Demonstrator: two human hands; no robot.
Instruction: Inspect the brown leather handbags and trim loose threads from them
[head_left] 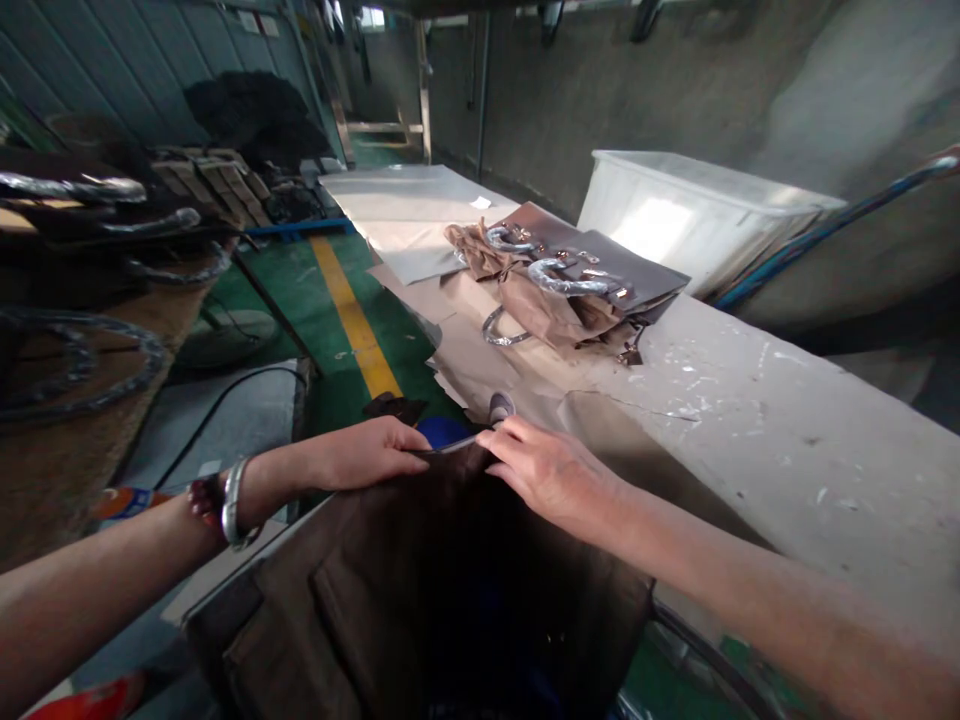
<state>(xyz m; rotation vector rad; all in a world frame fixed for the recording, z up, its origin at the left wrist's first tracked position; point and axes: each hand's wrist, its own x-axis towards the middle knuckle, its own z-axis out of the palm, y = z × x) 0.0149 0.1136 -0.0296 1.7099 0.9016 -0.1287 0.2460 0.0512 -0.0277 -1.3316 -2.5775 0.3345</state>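
A dark brown bag stands wide open below me, its inside mostly lost in shadow. My left hand pinches the far rim of the bag between thumb and fingers. Just to the right, my right hand is closed on the same rim, its fingertips at the edge. A thin pale strip shows along the rim between the two hands. Behind them, a small greyish round part and a blue rounded thing are partly covered.
On the long pale table lies a brown bag with plastic-wrapped handles and crumpled brown paper. A white plastic bin stands beyond. At left, a workbench carries more wrapped handles. A yellow line crosses the green floor.
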